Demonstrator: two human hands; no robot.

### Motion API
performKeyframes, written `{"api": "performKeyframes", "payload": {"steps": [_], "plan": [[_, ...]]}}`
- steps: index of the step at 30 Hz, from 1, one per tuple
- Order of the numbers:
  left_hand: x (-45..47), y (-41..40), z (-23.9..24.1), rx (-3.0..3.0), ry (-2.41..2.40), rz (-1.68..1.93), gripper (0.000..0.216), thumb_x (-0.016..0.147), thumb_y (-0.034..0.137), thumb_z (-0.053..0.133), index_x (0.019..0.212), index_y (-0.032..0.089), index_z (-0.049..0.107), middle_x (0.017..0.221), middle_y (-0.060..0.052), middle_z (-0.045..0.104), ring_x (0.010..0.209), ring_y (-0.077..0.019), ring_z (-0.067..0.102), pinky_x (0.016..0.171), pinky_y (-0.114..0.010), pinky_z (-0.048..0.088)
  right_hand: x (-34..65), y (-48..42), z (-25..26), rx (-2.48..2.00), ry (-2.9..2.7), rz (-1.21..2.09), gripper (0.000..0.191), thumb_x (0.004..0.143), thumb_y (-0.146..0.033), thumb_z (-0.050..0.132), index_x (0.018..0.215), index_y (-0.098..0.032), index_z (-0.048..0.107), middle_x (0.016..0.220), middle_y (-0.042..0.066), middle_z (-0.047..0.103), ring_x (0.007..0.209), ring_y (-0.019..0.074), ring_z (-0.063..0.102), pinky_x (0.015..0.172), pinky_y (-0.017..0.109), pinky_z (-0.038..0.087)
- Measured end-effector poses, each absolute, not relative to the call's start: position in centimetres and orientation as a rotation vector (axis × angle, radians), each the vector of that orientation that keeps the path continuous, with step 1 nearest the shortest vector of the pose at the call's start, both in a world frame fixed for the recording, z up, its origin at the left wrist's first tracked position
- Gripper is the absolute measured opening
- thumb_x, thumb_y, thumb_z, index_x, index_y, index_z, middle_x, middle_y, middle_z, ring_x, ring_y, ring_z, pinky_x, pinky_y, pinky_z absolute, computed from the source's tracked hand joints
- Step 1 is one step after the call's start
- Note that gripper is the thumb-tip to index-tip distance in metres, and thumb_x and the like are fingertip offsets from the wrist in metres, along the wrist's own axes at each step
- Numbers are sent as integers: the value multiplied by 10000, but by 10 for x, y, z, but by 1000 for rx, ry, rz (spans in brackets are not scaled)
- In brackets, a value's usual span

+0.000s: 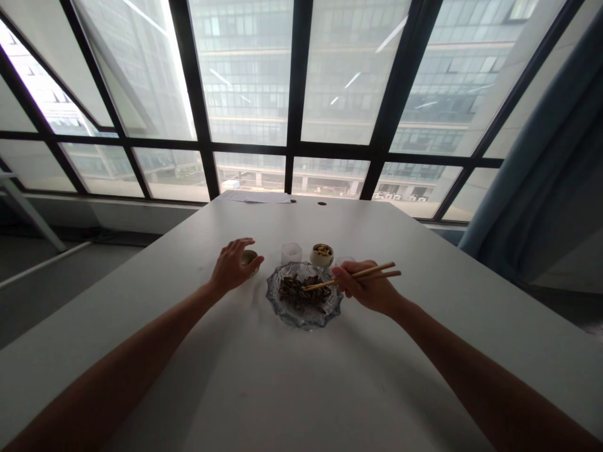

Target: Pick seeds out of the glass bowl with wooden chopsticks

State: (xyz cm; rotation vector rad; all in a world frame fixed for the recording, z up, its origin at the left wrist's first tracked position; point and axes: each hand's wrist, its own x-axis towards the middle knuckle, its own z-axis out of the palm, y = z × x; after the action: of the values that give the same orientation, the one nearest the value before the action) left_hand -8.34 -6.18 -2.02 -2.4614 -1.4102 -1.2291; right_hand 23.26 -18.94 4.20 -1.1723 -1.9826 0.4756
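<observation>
My right hand (pixel 360 285) grips a pair of wooden chopsticks (pixel 372 271). Their tips reach into dark brown, dried-looking pieces (pixel 301 292) whose kind I cannot make out. These pieces lie in a clear glass dish with a scalloped rim (pixel 306 324). To the left of the dish, my left hand (pixel 233 265) curves its fingers and thumb around a small round cup (pixel 249 256), which it partly hides. Behind the dish stands a small cup (pixel 321 256) with yellowish-brown pieces in it. Beside that is a translucent plastic cup (pixel 291 252).
Another clear container (pixel 346 258) is partly hidden behind my right hand. Paper sheets (pixel 257 197) lie at the far edge of the white table (pixel 282 389). Large windows rise beyond it, with a blue curtain (pixel 527 169) at the right.
</observation>
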Motion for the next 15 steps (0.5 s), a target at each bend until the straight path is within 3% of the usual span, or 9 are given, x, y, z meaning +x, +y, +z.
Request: {"api": "performKeyframes", "payload": {"steps": [4, 11, 15], "plan": [[-90, -57, -36, -2396, -1496, -1328, 498, 841, 488, 652, 1242, 218, 533, 1324, -128, 620, 1252, -301, 566, 1086, -468, 434, 239, -185, 38, -1211, -1738, 611, 581, 875, -704, 541, 640, -180, 628, 506, 32, 638, 392, 124, 559, 373, 223, 433], [-90, -59, -53, -2413, -1731, -1370, 629, 791, 552, 691, 1282, 216, 490, 1307, -139, 636, 1161, -292, 638, 989, -445, 518, 255, -162, 36, -1189, -1230, 893, 641, 634, -795, 709, 595, -162, 617, 420, 29, 587, 293, 111, 467, 277, 229, 354], [-91, -60, -53, -2444, -1801, -1349, 704, 764, 571, 707, 1319, 218, 457, 1215, -127, 685, 1044, -279, 691, 918, -437, 549, 255, -161, 34, -1188, -1217, 884, 627, 664, -786, 693, 607, -167, 610, 421, 30, 588, 292, 114, 464, 280, 233, 344]]}}
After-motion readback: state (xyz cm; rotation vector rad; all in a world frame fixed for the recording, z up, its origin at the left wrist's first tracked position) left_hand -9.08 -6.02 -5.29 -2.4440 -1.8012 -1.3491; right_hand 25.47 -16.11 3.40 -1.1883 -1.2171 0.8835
